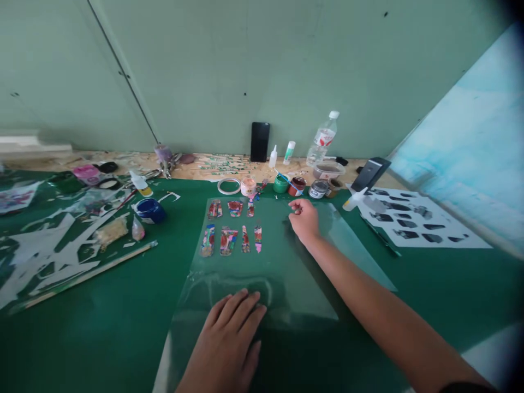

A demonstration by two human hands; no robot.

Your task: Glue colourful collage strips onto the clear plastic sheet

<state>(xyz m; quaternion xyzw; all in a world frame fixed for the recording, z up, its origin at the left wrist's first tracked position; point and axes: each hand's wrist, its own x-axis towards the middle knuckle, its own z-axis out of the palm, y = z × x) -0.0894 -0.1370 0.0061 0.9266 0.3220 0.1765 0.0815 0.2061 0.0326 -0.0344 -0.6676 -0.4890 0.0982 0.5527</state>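
A clear plastic sheet point(262, 273) covers the middle of the green table, with glare across its near half. My left hand point(233, 327) lies flat on its near part, fingers stretched and slightly apart. Toward the far side of the sheet, my right hand point(303, 218) has its fingers curled into a pinch; what they hold, if anything, is too small to make out. Left of it, several multicoloured painted pieces point(228, 240) sit in two rows at the sheet's upper left. The pieces are apart from both hands.
Behind the sheet stand a green paint jar point(280, 183), a red paint jar point(296, 186) and a tape roll point(228, 186). A phone point(260, 142) leans on the wall near a water bottle point(323, 139). Paper scraps point(53, 245) lie left; a printed sheet point(426, 221) lies right.
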